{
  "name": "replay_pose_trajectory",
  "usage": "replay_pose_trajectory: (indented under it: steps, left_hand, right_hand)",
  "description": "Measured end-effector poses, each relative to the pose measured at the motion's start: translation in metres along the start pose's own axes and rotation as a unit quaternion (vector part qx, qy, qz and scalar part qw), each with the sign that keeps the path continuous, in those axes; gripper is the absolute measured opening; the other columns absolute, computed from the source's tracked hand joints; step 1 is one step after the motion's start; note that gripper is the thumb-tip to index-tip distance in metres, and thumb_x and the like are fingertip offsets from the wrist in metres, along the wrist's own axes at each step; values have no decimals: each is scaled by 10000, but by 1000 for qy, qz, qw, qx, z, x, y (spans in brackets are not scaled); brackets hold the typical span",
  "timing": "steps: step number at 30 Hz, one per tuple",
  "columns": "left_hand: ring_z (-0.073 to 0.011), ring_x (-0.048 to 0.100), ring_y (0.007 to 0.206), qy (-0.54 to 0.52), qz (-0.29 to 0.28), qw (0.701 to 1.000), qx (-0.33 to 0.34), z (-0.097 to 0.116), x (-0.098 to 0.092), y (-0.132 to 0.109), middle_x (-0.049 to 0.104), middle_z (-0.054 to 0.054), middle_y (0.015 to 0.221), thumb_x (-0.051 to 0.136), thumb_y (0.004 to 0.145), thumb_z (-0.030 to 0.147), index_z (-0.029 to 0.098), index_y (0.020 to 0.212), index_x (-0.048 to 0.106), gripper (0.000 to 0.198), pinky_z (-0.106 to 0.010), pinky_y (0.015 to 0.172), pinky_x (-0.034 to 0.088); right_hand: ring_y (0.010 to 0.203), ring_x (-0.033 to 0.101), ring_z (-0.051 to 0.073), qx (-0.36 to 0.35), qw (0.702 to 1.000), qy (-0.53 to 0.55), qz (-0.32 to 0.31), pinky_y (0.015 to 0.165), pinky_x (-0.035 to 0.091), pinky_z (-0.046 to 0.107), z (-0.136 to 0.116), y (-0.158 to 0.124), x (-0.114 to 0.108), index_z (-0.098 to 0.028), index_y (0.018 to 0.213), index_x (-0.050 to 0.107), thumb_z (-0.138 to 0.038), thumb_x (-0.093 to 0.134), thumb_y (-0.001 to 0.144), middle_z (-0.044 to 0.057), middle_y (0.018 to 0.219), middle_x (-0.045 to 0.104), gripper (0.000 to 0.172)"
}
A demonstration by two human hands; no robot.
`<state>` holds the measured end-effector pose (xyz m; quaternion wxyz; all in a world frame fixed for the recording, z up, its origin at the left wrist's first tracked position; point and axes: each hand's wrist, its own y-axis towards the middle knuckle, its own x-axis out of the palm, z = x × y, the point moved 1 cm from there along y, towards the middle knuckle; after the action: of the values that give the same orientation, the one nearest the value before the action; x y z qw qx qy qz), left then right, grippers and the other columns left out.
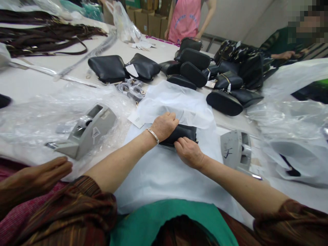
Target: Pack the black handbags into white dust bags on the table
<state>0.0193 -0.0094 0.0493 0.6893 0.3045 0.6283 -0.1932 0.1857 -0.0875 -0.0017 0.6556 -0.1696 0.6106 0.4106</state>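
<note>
Apron (164, 207) nearest, probably guarding the clothes beneath. At lower left, reaching in with straightened fingers: a neighbour's hand (50, 172), apparently holding nothing. Spreading under the work: a thin white sheet (176, 181), likely keeping the leather off the table (102, 46). With the right hand (189, 152), bending the fingers nearly closed over the near edge of a black bag (186, 132), seemingly gripping it to stop any sliding. Lying between both hands, about the middle of the sheet and partly covered along the back: that same bag. With the left hand (164, 127), curling the fingers at the upper left of the bag, beside the sheet's far flap; cannot tell whether pinching the flap, gripping the bag or merely pressing. Flanking the sheet: a left tape dispenser (88, 133) and a right tape dispenser (234, 150), perhaps standing so for easy reach on either side. Resting by the flap's left edge: a white tag (137, 119). Farther, lying just behind: wrapped straps (130, 89), presumably avoiding scratches. Beyond, sitting side by side: two bags (107, 68); to the right, leaning together for support: a bag pile (194, 58). Farthest, standing across the table: a person in a pink apron (185, 20).
</note>
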Motion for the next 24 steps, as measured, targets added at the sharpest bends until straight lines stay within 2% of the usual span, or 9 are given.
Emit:
replay_pose_trajectory:
  steps: [7,17,21,24]
  left_hand:
    - [-280,575,1014,6,-5,1000,19,13,-4,-16,642,-152,1034,398,1008,150,132,1005,684,286,-357,749,465]
    - [-255,590,928,-8,-36,998,54,30,-19,-37,634,-123,1003,455,998,164,152,978,675,221,-349,692,464]
    - [-245,583,886,-10,-36,997,65,35,-15,-46,630,-110,959,488,991,184,165,933,660,183,-341,665,468]
    - [-241,575,867,-8,-17,998,67,34,-9,-50,623,-101,938,506,983,179,169,909,649,161,-340,656,473]
  right_hand:
    - [710,412,215,-2,1000,11,-1,651,302,354,-12,-11,-8,-171,764,617,-44,462,950,73,732,542,274]
    - [714,437,216,2,1000,14,20,674,333,359,-15,-13,-5,-164,778,628,-66,436,974,80,756,572,291]
    - [745,479,218,14,999,24,24,699,366,356,-19,-16,-8,-160,827,642,-97,437,994,81,785,596,272]
    - [764,515,215,17,998,40,35,723,400,355,-21,-18,-21,-160,882,659,-128,467,994,79,817,625,224]
